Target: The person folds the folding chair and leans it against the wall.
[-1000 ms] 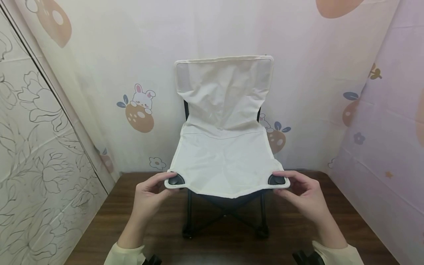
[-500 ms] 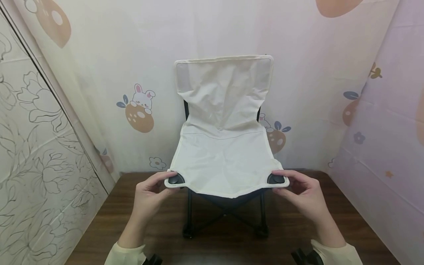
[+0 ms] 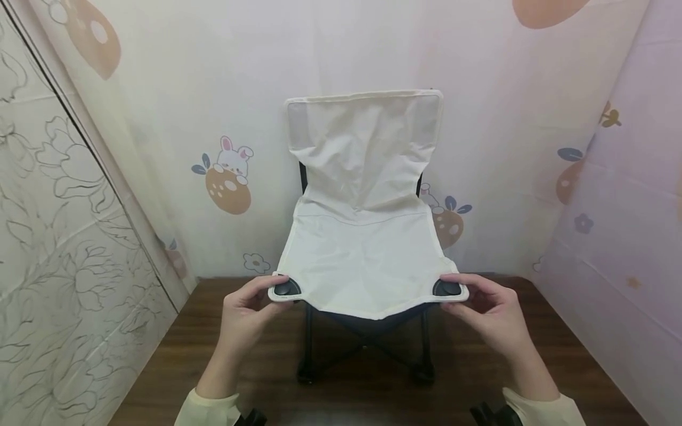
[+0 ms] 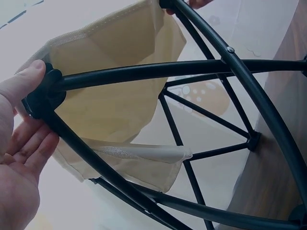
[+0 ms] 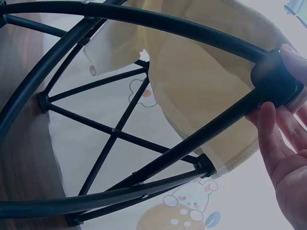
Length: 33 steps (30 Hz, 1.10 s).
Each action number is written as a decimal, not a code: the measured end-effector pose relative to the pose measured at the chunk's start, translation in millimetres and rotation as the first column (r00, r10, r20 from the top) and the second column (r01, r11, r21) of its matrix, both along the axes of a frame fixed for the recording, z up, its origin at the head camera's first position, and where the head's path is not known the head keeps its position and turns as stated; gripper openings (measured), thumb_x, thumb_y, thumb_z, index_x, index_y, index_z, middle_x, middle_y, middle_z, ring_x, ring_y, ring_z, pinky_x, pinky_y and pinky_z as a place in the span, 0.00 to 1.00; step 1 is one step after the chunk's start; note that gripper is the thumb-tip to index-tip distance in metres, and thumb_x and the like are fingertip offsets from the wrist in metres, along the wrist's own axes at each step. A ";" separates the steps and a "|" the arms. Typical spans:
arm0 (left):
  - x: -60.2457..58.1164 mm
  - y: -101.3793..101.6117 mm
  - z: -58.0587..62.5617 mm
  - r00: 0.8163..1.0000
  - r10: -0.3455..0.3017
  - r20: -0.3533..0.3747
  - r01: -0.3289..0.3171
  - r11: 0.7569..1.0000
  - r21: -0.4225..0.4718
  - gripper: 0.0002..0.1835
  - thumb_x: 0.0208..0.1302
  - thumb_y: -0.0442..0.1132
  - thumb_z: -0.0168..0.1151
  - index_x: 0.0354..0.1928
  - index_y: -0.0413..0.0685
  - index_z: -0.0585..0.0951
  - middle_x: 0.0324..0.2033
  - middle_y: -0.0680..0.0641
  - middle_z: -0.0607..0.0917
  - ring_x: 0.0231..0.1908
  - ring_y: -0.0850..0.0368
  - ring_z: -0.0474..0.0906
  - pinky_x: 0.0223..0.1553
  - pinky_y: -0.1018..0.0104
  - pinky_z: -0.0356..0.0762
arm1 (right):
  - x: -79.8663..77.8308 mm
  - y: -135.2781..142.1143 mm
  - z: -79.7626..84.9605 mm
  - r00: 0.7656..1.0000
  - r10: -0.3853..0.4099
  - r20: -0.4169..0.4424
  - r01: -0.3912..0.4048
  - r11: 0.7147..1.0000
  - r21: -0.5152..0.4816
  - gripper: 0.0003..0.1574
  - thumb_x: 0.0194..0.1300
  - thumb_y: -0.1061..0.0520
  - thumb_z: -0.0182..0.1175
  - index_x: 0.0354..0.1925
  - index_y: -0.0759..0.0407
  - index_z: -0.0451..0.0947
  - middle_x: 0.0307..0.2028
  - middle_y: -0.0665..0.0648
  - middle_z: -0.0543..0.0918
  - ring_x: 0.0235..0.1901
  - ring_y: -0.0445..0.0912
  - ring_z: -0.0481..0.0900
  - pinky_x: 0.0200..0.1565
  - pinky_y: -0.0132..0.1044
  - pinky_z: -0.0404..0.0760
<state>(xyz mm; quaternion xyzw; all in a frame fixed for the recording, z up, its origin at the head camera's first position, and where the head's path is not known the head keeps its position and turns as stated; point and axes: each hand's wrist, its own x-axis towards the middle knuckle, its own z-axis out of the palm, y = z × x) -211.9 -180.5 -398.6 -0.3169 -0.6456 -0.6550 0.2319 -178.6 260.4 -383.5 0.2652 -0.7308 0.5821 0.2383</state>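
Note:
A folding camp chair with a cream fabric seat (image 3: 367, 260) stands unfolded, its backrest (image 3: 364, 127) upright at the rear. My left hand (image 3: 245, 313) pinches the front left corner of the seat, fingers on top of the black corner patch (image 3: 288, 287) and thumb below. At the front right corner my right hand (image 3: 492, 313) grips the matching black patch (image 3: 446, 288) the same way. From below, in the left wrist view, the thumb and fingers hold a black plastic joint (image 4: 45, 91) where dark tubes meet. The right wrist view shows a similar joint (image 5: 273, 76) in the right hand.
Crossed dark legs (image 3: 364, 346) rest on a brown wooden tabletop (image 3: 224, 367). Behind hangs a patterned curtain (image 3: 229, 71) with rabbits and fruit. A flower-printed panel (image 3: 69, 248) bounds the left side, and another curtain (image 3: 623, 236) the right.
The head view has shifted slightly, so everything sits a little further right in it. Both hands keep their hold on the seat corners, and the chair stays in place.

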 end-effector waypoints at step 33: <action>-4.5 3.4 4.5 0.999 -0.047 -0.016 0.047 0.999 -0.004 0.23 0.56 0.12 0.74 0.54 0.28 0.86 0.49 0.42 0.90 0.47 0.56 0.88 0.44 0.65 0.90 | -1.2 1.1 4.3 1.000 -0.018 0.019 0.018 1.000 0.024 0.31 0.57 0.84 0.72 0.58 0.72 0.84 0.48 0.50 0.91 0.40 0.40 0.84 0.39 0.27 0.85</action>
